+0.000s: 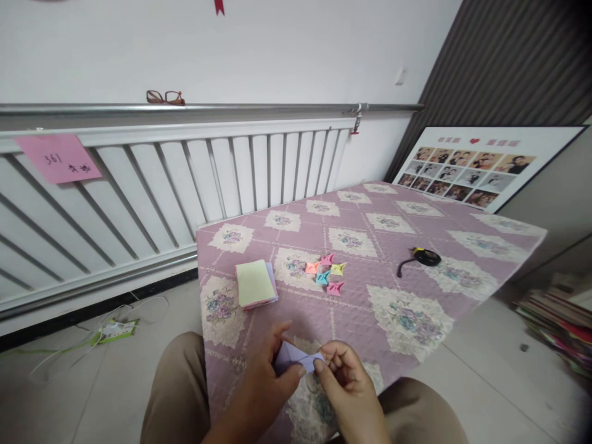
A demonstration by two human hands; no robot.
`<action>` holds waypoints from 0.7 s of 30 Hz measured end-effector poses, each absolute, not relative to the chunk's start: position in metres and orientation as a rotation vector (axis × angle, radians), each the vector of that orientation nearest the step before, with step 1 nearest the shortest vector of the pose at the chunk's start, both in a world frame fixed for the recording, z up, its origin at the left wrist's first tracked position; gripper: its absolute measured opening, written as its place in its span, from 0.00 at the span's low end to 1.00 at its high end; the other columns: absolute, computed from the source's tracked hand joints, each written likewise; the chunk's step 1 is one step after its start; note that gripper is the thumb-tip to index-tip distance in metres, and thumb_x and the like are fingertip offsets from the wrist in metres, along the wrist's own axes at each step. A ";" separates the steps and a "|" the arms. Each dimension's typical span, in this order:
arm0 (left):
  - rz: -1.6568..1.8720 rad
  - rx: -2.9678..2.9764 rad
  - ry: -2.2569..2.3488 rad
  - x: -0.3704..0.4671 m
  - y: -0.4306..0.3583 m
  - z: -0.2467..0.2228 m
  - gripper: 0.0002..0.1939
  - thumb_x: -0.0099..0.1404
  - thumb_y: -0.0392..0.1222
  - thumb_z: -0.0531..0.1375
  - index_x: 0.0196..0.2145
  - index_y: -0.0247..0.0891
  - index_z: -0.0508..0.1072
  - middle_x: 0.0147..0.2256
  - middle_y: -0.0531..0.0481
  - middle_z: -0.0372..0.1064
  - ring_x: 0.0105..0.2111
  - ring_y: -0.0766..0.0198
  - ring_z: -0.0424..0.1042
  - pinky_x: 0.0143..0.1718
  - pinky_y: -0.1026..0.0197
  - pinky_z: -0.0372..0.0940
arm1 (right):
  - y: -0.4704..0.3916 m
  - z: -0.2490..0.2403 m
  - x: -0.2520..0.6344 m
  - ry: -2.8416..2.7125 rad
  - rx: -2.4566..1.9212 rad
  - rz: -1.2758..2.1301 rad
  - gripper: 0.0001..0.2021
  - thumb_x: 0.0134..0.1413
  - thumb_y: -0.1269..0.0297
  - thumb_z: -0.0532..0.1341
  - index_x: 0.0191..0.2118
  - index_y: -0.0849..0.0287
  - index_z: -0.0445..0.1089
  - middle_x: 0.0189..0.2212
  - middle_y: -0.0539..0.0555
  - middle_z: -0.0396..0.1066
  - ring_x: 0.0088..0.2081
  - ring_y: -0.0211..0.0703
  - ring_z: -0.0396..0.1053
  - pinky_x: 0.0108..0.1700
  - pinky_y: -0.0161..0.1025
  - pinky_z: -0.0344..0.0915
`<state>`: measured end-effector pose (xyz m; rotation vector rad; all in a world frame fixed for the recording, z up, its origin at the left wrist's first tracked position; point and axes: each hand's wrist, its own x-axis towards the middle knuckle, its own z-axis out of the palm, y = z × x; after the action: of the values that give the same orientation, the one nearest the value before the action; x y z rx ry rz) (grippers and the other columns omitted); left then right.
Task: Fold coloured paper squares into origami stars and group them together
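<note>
A partly folded sheet of purple origami paper is held between both hands above the near edge of the table. My left hand grips its left side, with the thumb pressed on the front. My right hand pinches its right corner between thumb and fingers. Beyond them lies a stack of coloured paper, pale yellow on top. To the right of the stack, several small folded paper figures in pink, orange, yellow and blue sit close together.
The table wears a purple floral cloth. A black object with a cord or strap lies on its right part. Behind stands a white radiator, with glasses on the pipe above. A photo board leans at the back right.
</note>
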<state>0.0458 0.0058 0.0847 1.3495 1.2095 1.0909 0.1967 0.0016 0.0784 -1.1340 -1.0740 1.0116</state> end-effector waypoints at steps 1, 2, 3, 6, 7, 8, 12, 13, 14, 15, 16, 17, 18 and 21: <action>1.060 1.338 1.206 0.045 0.006 0.085 0.30 0.53 0.33 0.60 0.55 0.41 0.64 0.35 0.53 0.69 0.32 0.62 0.67 0.36 0.61 0.63 | 0.002 0.078 0.197 -1.066 -1.129 1.009 0.15 0.47 0.51 0.68 0.32 0.55 0.67 0.21 0.45 0.64 0.23 0.36 0.64 0.24 0.30 0.63; 1.027 1.329 1.207 0.045 0.006 0.085 0.29 0.53 0.33 0.60 0.54 0.41 0.65 0.35 0.53 0.69 0.32 0.62 0.67 0.36 0.61 0.63 | 0.002 0.077 0.198 -1.059 -1.125 1.009 0.15 0.47 0.51 0.68 0.32 0.55 0.67 0.22 0.46 0.65 0.23 0.36 0.64 0.24 0.31 0.63; 0.999 1.325 1.212 0.045 0.006 0.085 0.28 0.53 0.33 0.59 0.53 0.41 0.67 0.35 0.53 0.70 0.32 0.62 0.67 0.36 0.61 0.63 | 0.003 0.077 0.199 -1.052 -1.124 1.015 0.15 0.46 0.51 0.69 0.33 0.55 0.68 0.22 0.46 0.65 0.23 0.37 0.65 0.25 0.31 0.64; 0.967 1.339 1.239 0.043 0.006 0.085 0.26 0.53 0.32 0.59 0.51 0.41 0.69 0.35 0.53 0.70 0.33 0.61 0.67 0.36 0.60 0.63 | 0.003 0.077 0.201 -1.036 -1.141 1.072 0.17 0.45 0.50 0.69 0.36 0.55 0.69 0.23 0.48 0.68 0.25 0.39 0.67 0.25 0.32 0.64; 0.966 1.348 1.245 0.043 0.006 0.085 0.26 0.53 0.32 0.59 0.51 0.41 0.69 0.35 0.53 0.70 0.33 0.61 0.68 0.36 0.60 0.63 | 0.003 0.077 0.202 -1.027 -1.157 1.106 0.18 0.45 0.50 0.69 0.37 0.55 0.70 0.23 0.48 0.68 0.25 0.39 0.67 0.26 0.33 0.64; 0.962 1.356 1.248 0.043 0.006 0.086 0.27 0.53 0.33 0.59 0.52 0.41 0.69 0.35 0.52 0.71 0.33 0.61 0.68 0.37 0.60 0.63 | 0.002 0.078 0.202 -1.012 -1.179 1.152 0.19 0.44 0.49 0.69 0.39 0.55 0.71 0.23 0.47 0.68 0.25 0.39 0.66 0.26 0.33 0.64; 0.953 1.365 1.259 0.043 0.006 0.088 0.26 0.53 0.34 0.60 0.52 0.41 0.70 0.39 0.50 0.73 0.37 0.59 0.69 0.40 0.58 0.64 | -0.001 0.081 0.197 -0.875 -1.248 1.316 0.21 0.42 0.45 0.69 0.36 0.56 0.73 0.21 0.46 0.65 0.23 0.36 0.62 0.25 0.32 0.60; 0.958 1.362 1.259 0.043 0.006 0.088 0.26 0.53 0.34 0.60 0.51 0.41 0.71 0.39 0.50 0.73 0.37 0.58 0.70 0.41 0.58 0.64 | -0.002 0.082 0.195 -0.851 -1.245 1.348 0.20 0.42 0.44 0.69 0.32 0.56 0.73 0.20 0.45 0.65 0.22 0.35 0.61 0.26 0.31 0.58; 0.961 1.357 1.251 0.043 0.006 0.088 0.26 0.53 0.34 0.61 0.51 0.41 0.71 0.40 0.50 0.73 0.38 0.58 0.70 0.42 0.58 0.63 | -0.003 0.083 0.194 -0.838 -1.236 1.378 0.20 0.41 0.44 0.70 0.28 0.57 0.71 0.19 0.45 0.64 0.22 0.34 0.59 0.26 0.31 0.57; 0.966 1.346 1.240 0.043 0.006 0.088 0.26 0.53 0.34 0.60 0.51 0.41 0.70 0.40 0.50 0.73 0.38 0.57 0.70 0.42 0.58 0.63 | -0.003 0.084 0.193 -0.832 -1.225 1.403 0.20 0.41 0.44 0.70 0.25 0.57 0.69 0.18 0.45 0.63 0.22 0.34 0.58 0.26 0.31 0.56; 0.970 1.329 1.222 0.043 0.005 0.087 0.26 0.53 0.34 0.60 0.52 0.41 0.70 0.40 0.50 0.73 0.39 0.57 0.70 0.42 0.57 0.63 | -0.003 0.085 0.193 -0.829 -1.215 1.426 0.21 0.42 0.44 0.70 0.23 0.58 0.68 0.17 0.45 0.62 0.22 0.33 0.57 0.26 0.31 0.55; 0.976 1.310 1.199 0.044 0.006 0.087 0.27 0.53 0.33 0.60 0.52 0.41 0.69 0.40 0.49 0.73 0.39 0.58 0.70 0.43 0.57 0.63 | -0.003 0.085 0.193 -0.825 -1.209 1.437 0.21 0.42 0.44 0.70 0.22 0.58 0.67 0.16 0.45 0.62 0.22 0.33 0.57 0.27 0.31 0.54; 0.986 1.288 1.176 0.044 0.006 0.086 0.28 0.53 0.33 0.59 0.53 0.40 0.67 0.41 0.49 0.72 0.40 0.58 0.70 0.43 0.57 0.63 | -0.002 0.084 0.194 -0.818 -1.207 1.436 0.21 0.43 0.45 0.69 0.23 0.58 0.67 0.16 0.44 0.62 0.22 0.33 0.56 0.27 0.31 0.54; 1.034 1.214 1.120 0.044 0.007 0.082 0.30 0.52 0.34 0.59 0.55 0.39 0.63 0.40 0.48 0.71 0.39 0.58 0.70 0.42 0.57 0.62 | -0.001 0.077 0.198 -0.789 -1.218 1.386 0.21 0.44 0.44 0.69 0.23 0.57 0.67 0.17 0.45 0.63 0.22 0.34 0.56 0.27 0.31 0.53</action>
<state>0.0444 0.0067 0.0818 1.2137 1.1199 1.0336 0.1984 -0.0009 0.0768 -1.2185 -0.7885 1.3865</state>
